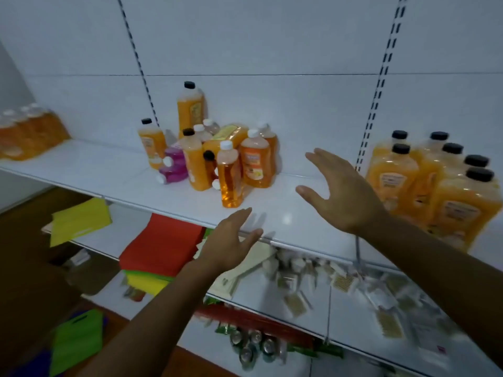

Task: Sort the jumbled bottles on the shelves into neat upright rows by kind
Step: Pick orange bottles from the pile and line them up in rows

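So the jumbled cluster of orange-filled plastic bottles (pixel 215 153) sits mid-shelf on the white metal shelf (pixel 285 213), toward the back wall. It's a mix of black caps and white caps, with a purple plastic bottle (pixel 174 167) tipped on its side at the pile's left and one orange bottle lying across the top. The nearest one is a slim clear-orange bottle with a white cap (pixel 230 178), close to the front edge.

Both my hands are empty. The left hand (pixel 231 238) is over the front edge with fingers straight, and the right hand (pixel 343 191) is spread wide between the pile and the neat row of big black-capped orange bottles (pixel 432 183) at the shelf's right end.

Looks to me like I'm between picks. Next I'd grab a black-cap from the pile and stand it with that right-end row.
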